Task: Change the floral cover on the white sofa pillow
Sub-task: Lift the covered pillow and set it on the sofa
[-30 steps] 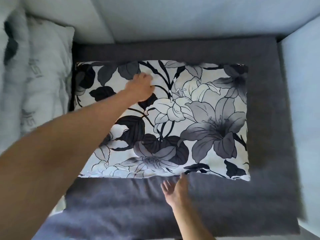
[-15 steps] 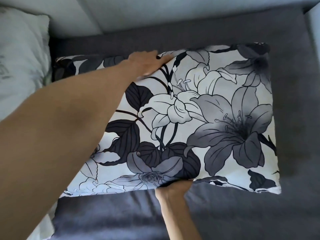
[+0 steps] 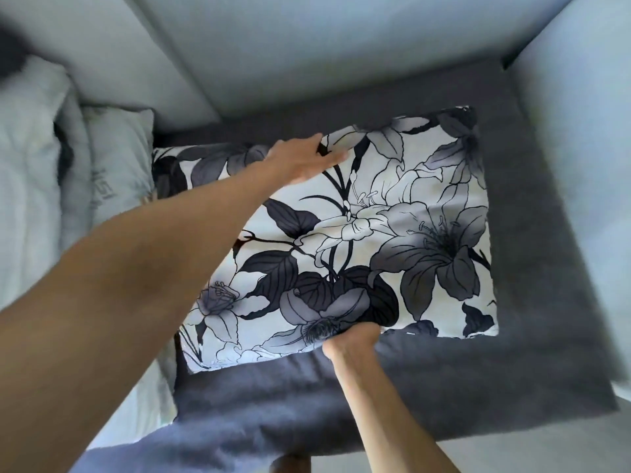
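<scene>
Dark sofa seat (image 3: pixel 532 377); left hand (image 3: pixel 304 163) flat on pillow (image 3: pixel 392 233), right hand (image 3: pixel 351 341) gripping its near edge (lift evenly).

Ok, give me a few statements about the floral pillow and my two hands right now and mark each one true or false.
1. The left hand lies on the far edge of the floral pillow. True.
2. The right hand is at the pillow's near edge. True.
3. The pillow lies on a wooden floor. False: it lies on the dark grey sofa seat.
4. The floral cover is already off. False: it is on the pillow.
5. A pale pillow sits left of the floral one. True.
</scene>
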